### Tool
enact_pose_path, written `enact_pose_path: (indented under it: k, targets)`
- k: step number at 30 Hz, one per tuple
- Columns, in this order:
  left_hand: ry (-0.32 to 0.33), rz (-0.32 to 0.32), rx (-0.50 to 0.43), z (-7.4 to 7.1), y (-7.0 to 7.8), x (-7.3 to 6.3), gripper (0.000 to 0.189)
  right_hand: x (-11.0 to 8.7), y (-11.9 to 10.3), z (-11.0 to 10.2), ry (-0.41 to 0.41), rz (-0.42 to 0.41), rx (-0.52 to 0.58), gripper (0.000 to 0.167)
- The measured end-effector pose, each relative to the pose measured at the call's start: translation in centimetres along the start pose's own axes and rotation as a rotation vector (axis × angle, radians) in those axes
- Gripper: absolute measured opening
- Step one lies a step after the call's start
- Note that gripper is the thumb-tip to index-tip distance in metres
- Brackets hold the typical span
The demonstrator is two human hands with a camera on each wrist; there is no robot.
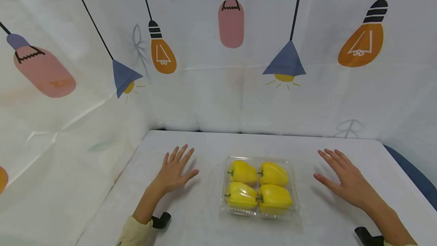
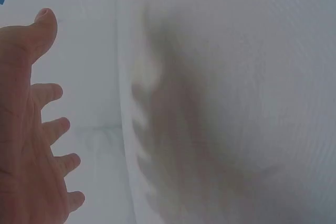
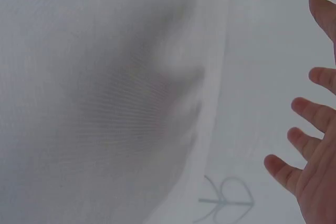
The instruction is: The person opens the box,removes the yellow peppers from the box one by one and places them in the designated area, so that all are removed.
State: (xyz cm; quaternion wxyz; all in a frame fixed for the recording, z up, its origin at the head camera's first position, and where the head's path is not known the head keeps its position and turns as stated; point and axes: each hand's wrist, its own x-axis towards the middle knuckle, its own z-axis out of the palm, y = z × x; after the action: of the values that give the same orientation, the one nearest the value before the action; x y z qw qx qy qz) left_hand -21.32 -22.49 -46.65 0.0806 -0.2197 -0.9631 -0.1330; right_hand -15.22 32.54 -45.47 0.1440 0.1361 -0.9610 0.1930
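A clear plastic box [image 1: 259, 214] sits on the white table, and inside it lie several yellow bell peppers [image 1: 274, 174] with green stems. To the left of the box my left hand [image 1: 175, 172] hovers palm down, fingers spread, touching nothing. On the other side my right hand [image 1: 348, 181] is held in the same way, its fingers spread and apart from the box. Both wrist views show the left hand [image 2: 31, 119] and the right hand [image 3: 320, 145] with bare palms and shadows on the white surface; the box is in neither.
The white tabletop [image 1: 205, 147] reaches back to a white curtain [image 1: 205, 98] printed with hanging lamps, which also runs along the left side. Black bands [image 1: 161, 220] are on both wrists. A dark blue object [image 1: 411, 175] shows beyond the table's right edge.
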Motion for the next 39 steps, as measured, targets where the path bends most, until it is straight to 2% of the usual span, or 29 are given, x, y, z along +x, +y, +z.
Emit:
enact_pose_path:
  k: [11,16,23,31,39]
  targets:
    - [-0.011,0.079,-0.135,-0.4,2.0,-0.2,0.078,-1.0,-1.4,-0.2,-0.045,0.073,0.107,0.080]
    - [-0.049,0.103,-0.215,-0.6,2.8,-0.5,0.080,-1.4,-1.8,0.0,-0.064,0.091,0.132,0.077]
    - [-0.123,0.067,-0.318,-0.5,3.6,-0.9,0.081,-1.9,-2.1,0.1,-0.014,0.022,0.153,0.072]
    - [-0.178,0.043,-0.420,-0.3,4.6,-2.0,0.077,-2.1,-2.8,0.7,-0.018,-0.036,0.178,0.072]
    - [-0.222,0.073,-0.539,-0.4,4.8,-2.6,0.069,-1.8,-3.6,0.9,-0.018,-0.089,0.225,0.070]
